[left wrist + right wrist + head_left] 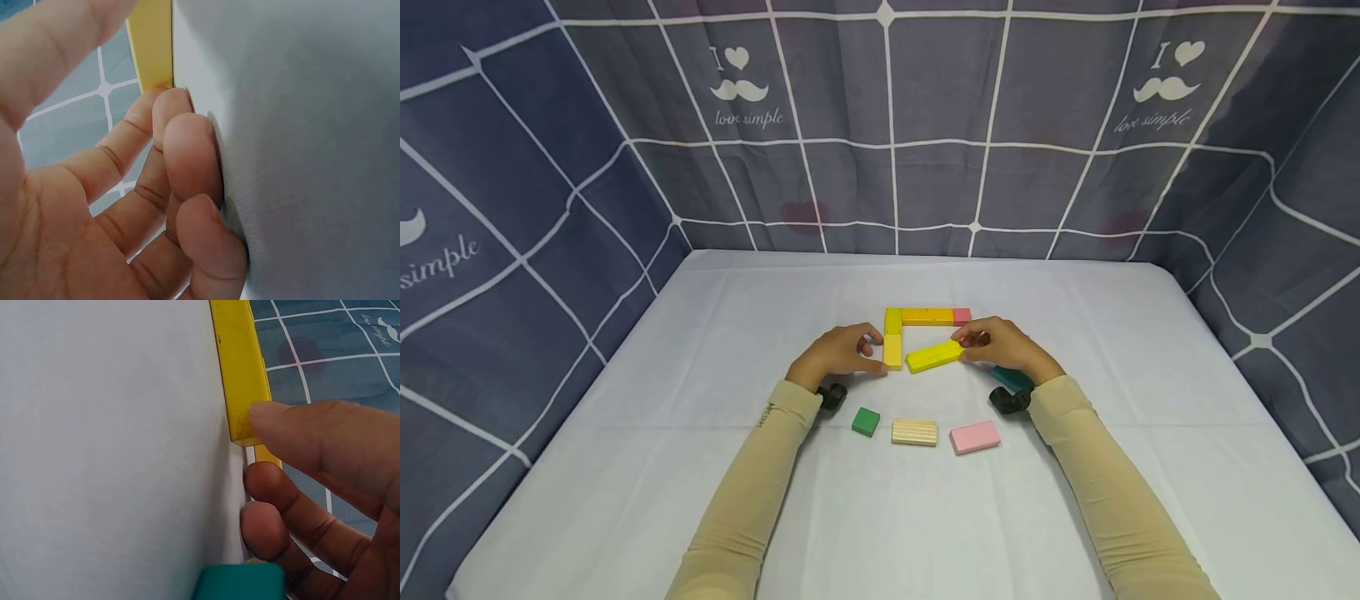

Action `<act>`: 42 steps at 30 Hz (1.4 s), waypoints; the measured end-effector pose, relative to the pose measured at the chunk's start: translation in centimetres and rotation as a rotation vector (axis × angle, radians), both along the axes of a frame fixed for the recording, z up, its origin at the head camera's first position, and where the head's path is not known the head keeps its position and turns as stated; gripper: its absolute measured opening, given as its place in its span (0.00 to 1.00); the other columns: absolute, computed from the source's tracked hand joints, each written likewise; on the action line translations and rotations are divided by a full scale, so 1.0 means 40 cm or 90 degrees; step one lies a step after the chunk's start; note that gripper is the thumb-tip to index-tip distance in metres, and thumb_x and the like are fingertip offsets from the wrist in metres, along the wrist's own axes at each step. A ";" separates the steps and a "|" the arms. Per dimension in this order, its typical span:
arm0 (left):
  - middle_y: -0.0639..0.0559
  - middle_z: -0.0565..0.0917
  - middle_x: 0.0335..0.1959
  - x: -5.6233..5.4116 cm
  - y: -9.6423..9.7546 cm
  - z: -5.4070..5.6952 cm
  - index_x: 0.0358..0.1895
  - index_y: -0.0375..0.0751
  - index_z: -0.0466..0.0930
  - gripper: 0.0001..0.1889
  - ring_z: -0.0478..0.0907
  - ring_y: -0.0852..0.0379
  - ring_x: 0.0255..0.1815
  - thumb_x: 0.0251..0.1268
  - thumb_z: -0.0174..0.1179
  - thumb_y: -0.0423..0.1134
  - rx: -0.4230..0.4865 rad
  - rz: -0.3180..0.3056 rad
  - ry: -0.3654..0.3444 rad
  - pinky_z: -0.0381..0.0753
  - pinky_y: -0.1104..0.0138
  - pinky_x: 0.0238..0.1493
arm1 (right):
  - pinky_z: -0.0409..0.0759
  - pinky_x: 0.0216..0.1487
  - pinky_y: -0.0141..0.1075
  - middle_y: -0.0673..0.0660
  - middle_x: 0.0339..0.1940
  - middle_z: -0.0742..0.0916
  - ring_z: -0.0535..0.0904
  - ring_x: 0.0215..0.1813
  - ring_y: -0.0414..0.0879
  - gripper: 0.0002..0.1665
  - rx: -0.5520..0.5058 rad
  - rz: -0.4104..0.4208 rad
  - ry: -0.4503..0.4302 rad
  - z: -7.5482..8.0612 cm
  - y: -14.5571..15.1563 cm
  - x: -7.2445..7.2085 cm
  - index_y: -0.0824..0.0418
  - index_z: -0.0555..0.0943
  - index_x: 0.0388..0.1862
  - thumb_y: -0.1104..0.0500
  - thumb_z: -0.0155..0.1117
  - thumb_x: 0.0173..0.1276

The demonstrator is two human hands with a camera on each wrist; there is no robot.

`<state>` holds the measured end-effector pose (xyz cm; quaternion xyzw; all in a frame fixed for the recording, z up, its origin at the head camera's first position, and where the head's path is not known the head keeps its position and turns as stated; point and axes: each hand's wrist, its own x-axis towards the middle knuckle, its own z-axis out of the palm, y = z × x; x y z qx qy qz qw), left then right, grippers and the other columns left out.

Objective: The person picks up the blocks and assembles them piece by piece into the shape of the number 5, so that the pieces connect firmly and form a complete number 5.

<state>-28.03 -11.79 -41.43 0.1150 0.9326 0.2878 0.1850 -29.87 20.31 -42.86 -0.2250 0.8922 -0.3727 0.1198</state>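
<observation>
My right hand [1002,343] pinches the right end of a bright yellow block [934,357], which lies slanted on the white cloth. In the right wrist view the thumb presses that yellow block [240,369] near its end, with the other fingers curled below. My left hand [844,350] is at the left side of a light yellow block [892,352], its fingers loosely bent. In the left wrist view, a fingertip touches the lower end of a yellow block [153,47]. Another yellow block [892,321], an orange-yellow block [927,317] and a small pink-red block [962,317] continue the corner-shaped row.
Nearer on the white-covered table [865,517] lie a green block [866,422], a ridged cream block [914,432] and a pink block [975,437]. A teal block [1012,379] sits partly under the right wrist. Dark gridded curtains [940,183] enclose the back and sides.
</observation>
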 end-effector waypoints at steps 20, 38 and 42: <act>0.48 0.85 0.51 0.001 -0.003 -0.004 0.66 0.47 0.81 0.28 0.78 0.49 0.50 0.66 0.78 0.51 -0.008 -0.001 0.005 0.78 0.56 0.56 | 0.79 0.52 0.40 0.62 0.51 0.91 0.79 0.48 0.52 0.17 0.007 0.006 -0.007 -0.002 -0.007 0.000 0.67 0.89 0.57 0.65 0.76 0.72; 0.48 0.85 0.52 0.000 0.000 -0.005 0.65 0.46 0.81 0.28 0.78 0.48 0.51 0.67 0.77 0.52 -0.012 -0.008 0.009 0.78 0.56 0.57 | 0.79 0.53 0.41 0.60 0.51 0.90 0.78 0.48 0.52 0.17 0.009 0.006 -0.018 -0.001 -0.006 0.004 0.66 0.89 0.56 0.64 0.78 0.70; 0.48 0.85 0.52 0.000 0.001 -0.004 0.66 0.47 0.81 0.28 0.78 0.49 0.51 0.67 0.77 0.52 -0.014 -0.008 0.007 0.78 0.56 0.57 | 0.78 0.53 0.41 0.59 0.51 0.90 0.78 0.48 0.52 0.17 0.009 0.009 -0.018 -0.001 -0.005 0.004 0.66 0.89 0.55 0.64 0.78 0.70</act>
